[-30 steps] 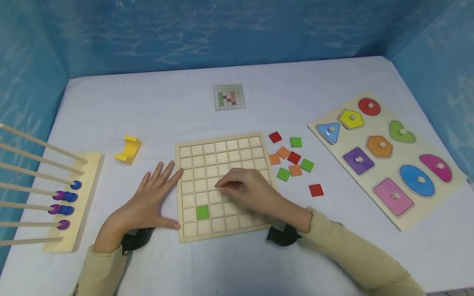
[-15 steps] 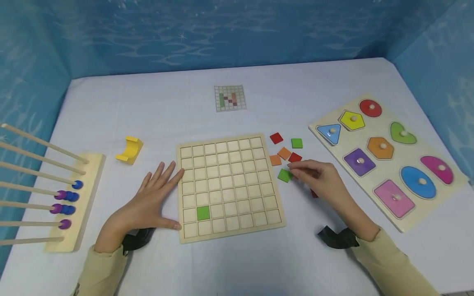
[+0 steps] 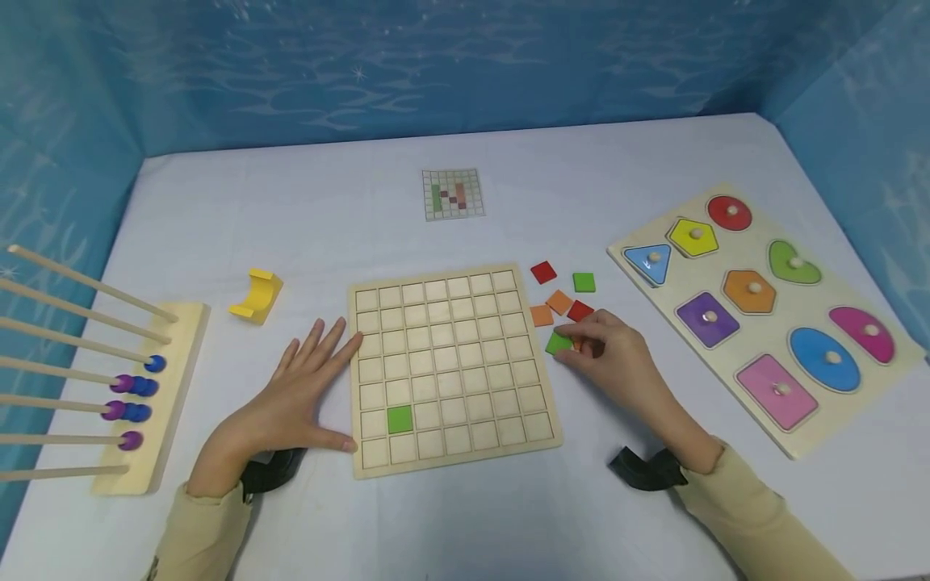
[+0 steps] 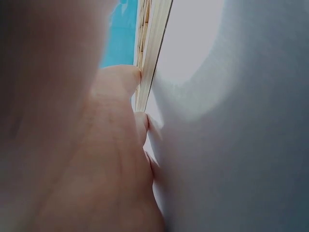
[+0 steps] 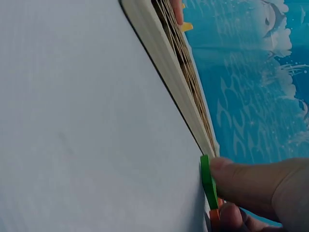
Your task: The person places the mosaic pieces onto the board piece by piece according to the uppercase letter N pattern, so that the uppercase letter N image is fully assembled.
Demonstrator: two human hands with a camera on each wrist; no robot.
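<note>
A wooden grid board [image 3: 458, 466] lies mid-table, with one green tile [image 3: 400, 419] in a cell near its lower left. My left hand [image 3: 294, 399] rests spread at the board's left side, fingertip and thumb at its edge. Just right of the board, my right hand [image 3: 613, 351] pinches a green square tile [image 3: 558, 344] between thumb and finger. The right wrist view shows the thumb [image 5: 246, 186] against this green tile [image 5: 208, 181], with an orange tile [image 5: 214, 220] close by. Other tiles under the right hand are partly hidden.
Loose red [image 3: 543, 272], orange [image 3: 541, 315] and green [image 3: 584, 282] tiles lie nearby. A small pattern card [image 3: 453, 194] sits behind the board. A knobbed shape puzzle [image 3: 770, 339] lies right; a yellow curved block [image 3: 257, 296] and a bead-peg stand [image 3: 174, 363] stand left.
My right hand has moved from over the board to the loose tiles at the right, and now pinches a green one. The left hand has stayed in place.
</note>
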